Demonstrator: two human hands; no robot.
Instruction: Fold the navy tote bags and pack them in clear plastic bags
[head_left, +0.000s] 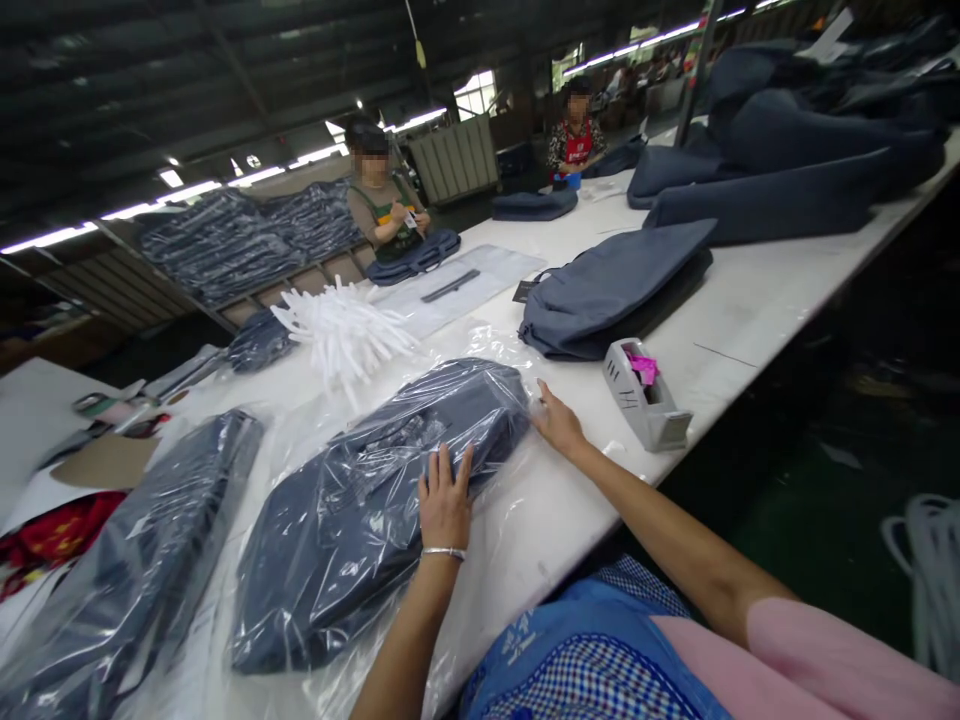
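A dark blue backpack (360,520) lies flat on the table inside a clear plastic bag (495,490). On top of it rests my left hand (445,505), open, with its fingers spread over the plastic and a bracelet at the wrist. At the far right end of the pack my right hand (559,425) is closed at the loose edge of the plastic; its fingertips are partly hidden. Another dark blue backpack (607,290), without plastic, lies beyond my right hand. Near my right forearm stands a white tape dispenser (645,400) with a bit of pink on it.
On the left lies another plastic-wrapped pack (172,540). White strips (341,335) are bunched behind the bag. Dark blue packs (795,160) are heaped at the back right of the white table (742,310). Two people (386,200) work across the table. Wrapped packs (247,240) are stacked behind.
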